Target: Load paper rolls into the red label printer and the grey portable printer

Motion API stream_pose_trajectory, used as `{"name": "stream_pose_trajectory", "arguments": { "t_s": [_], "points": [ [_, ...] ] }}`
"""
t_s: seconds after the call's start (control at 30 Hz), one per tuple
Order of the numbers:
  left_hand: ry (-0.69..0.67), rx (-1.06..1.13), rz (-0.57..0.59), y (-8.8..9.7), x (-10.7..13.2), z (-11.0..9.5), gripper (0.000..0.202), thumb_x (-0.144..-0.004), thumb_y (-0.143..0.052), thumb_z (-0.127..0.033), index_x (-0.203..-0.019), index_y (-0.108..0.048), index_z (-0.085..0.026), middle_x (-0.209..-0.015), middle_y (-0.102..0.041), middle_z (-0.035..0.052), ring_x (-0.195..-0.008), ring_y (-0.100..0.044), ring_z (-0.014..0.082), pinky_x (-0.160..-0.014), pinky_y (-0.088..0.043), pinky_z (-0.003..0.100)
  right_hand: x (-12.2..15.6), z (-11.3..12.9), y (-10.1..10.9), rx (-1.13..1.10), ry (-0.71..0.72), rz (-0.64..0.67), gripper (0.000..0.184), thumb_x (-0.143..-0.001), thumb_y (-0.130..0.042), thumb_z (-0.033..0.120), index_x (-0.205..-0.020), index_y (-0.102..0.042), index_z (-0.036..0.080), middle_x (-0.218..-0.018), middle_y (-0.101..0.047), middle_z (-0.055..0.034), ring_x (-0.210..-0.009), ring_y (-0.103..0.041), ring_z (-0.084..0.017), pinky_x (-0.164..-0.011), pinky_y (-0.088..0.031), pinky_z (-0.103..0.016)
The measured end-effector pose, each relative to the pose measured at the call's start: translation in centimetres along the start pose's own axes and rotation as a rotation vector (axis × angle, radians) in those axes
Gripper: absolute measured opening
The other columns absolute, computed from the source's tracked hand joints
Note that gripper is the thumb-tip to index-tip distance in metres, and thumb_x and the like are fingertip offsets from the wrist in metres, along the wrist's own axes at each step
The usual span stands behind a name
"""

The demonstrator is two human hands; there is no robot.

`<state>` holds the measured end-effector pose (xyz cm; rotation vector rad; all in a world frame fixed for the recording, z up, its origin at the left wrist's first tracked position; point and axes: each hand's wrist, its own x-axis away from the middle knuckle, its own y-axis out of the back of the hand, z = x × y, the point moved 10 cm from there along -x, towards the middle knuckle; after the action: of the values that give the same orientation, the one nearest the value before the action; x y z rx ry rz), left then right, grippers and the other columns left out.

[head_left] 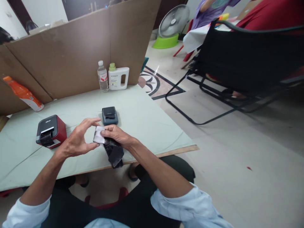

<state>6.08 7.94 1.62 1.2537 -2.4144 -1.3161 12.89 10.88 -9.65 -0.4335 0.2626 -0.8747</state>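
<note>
In the head view, my right hand (pixel 117 135) pinches a small flat white piece (pixel 98 134) with the thumb laid on its face. Dark, glossy film runs along the lower edge of that piece; whether the two are joined I cannot tell. A crumpled black strip (pixel 114 155) lies under my right hand, toward the table's front edge. My left hand (pixel 79 139) is curved open to the left of the white piece, thumb and fingers apart, the thumb near its lower corner. Just beyond my hands sits a small dark label printer (pixel 110 115).
A red and black label printer (pixel 51 131) stands at the left on the pale green table (pixel 152 126). Behind are an orange bottle (pixel 25 94), a clear water bottle (pixel 102 77), a white jug (pixel 118 78) and a cardboard partition (pixel 78 50). A black folding chair (pixel 244 60) stands right.
</note>
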Motion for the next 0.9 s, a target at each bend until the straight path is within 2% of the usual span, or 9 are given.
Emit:
{"name": "stream_pose_trajectory", "arguments": {
  "t_s": [0.07,0.13,0.33,0.4,0.53,0.6,0.77,0.83,0.9],
  "points": [
    [0.008,-0.222,0.113,-0.2,-0.3,-0.8,0.065,-0.077,-0.075,-0.015,-0.139,-0.059,-0.025,-0.122,-0.068,0.0114,-0.128,-0.057,0.035,-0.111,-0.044,0.056,-0.1,0.0,0.2,0.059,0.006,-0.031,0.056,-0.065,-0.091,0.063,-0.072,-0.065,0.014,-0.06,-0.055,0.0049,-0.054,-0.043,-0.007,-0.05,-0.032,-0.019],
    [0.011,-0.261,0.145,-0.4,-0.4,-1.2,0.062,-0.077,-0.073,-0.013,-0.136,-0.062,-0.025,-0.121,-0.069,0.0112,-0.128,-0.057,0.036,-0.112,-0.042,0.058,-0.2,-0.3,0.2,0.058,0.01,-0.024,0.057,-0.065,-0.09,0.065,-0.07,-0.063,0.015,-0.059,-0.054,0.0054,-0.053,-0.042,-0.007,-0.05,-0.032,-0.019],
    [0.002,0.387,-0.106,-0.3,0.6,1.0,0.08,-0.082,-0.081,-0.033,-0.152,-0.043,-0.026,-0.126,-0.067,0.0122,-0.109,-0.067,0.0265,-0.097,-0.055,0.044,0.1,-0.8,-0.7,-0.11,0.012,0.082,0.066,-0.064,-0.084,0.077,-0.076,-0.063,0.016,-0.055,-0.054,0.0042,-0.044,-0.041,-0.008,-0.042,-0.032,-0.021],
    [0.002,0.269,-0.087,-0.2,0.6,0.7,0.077,-0.082,-0.08,-0.028,-0.151,-0.045,-0.026,-0.126,-0.067,0.0122,-0.113,-0.066,0.028,-0.101,-0.053,0.046,0.1,-0.6,-0.3,-0.071,0.006,0.047,0.063,-0.066,-0.086,0.073,-0.076,-0.064,0.015,-0.056,-0.055,0.0039,-0.047,-0.043,-0.008,-0.044,-0.033,-0.021],
    [-0.004,-0.192,0.085,-0.1,-0.1,-1.3,0.067,-0.077,-0.075,-0.013,-0.141,-0.059,-0.027,-0.124,-0.068,0.0112,-0.13,-0.057,0.0357,-0.114,-0.041,0.059,0.1,-0.3,0.2,0.038,0.0,-0.01,0.056,-0.067,-0.09,0.063,-0.074,-0.065,0.014,-0.061,-0.055,0.0045,-0.054,-0.043,-0.007,-0.05,-0.031,-0.02],
    [-0.005,-0.159,0.092,-0.3,-0.3,-1.3,0.066,-0.077,-0.076,-0.013,-0.14,-0.06,-0.027,-0.127,-0.068,0.0113,-0.13,-0.057,0.0352,-0.114,-0.042,0.057,0.0,-0.4,0.1,0.009,0.004,0.006,0.058,-0.065,-0.09,0.066,-0.073,-0.064,0.014,-0.059,-0.054,0.0049,-0.052,-0.042,-0.007,-0.049,-0.031,-0.02],
    [0.02,0.422,-0.145,-0.7,0.6,1.8,0.078,-0.082,-0.081,-0.035,-0.151,-0.044,-0.027,-0.128,-0.068,0.0127,-0.112,-0.068,0.0278,-0.096,-0.056,0.044,0.1,-0.9,-0.5,-0.146,0.008,0.069,0.065,-0.064,-0.085,0.076,-0.075,-0.063,0.016,-0.053,-0.052,0.0051,-0.043,-0.04,-0.008,-0.042,-0.031,-0.021],
    [0.031,0.361,-0.123,-0.7,0.7,1.8,0.079,-0.08,-0.082,-0.032,-0.151,-0.046,-0.027,-0.127,-0.068,0.0126,-0.115,-0.067,0.0286,-0.099,-0.055,0.045,0.2,-0.8,-0.4,-0.113,-0.002,0.052,0.063,-0.065,-0.087,0.072,-0.077,-0.065,0.014,-0.055,-0.055,0.0039,-0.045,-0.043,-0.008,-0.044,-0.033,-0.021],
    [0.017,0.103,-0.047,-0.2,0.4,0.6,0.074,-0.077,-0.081,-0.021,-0.146,-0.054,-0.027,-0.129,-0.068,0.0116,-0.126,-0.061,0.0314,-0.11,-0.048,0.05,0.2,-0.6,-0.2,-0.049,-0.015,0.027,0.059,-0.067,-0.09,0.066,-0.078,-0.067,0.013,-0.06,-0.058,0.0027,-0.05,-0.046,-0.007,-0.048,-0.034,-0.02]
  ]
}}
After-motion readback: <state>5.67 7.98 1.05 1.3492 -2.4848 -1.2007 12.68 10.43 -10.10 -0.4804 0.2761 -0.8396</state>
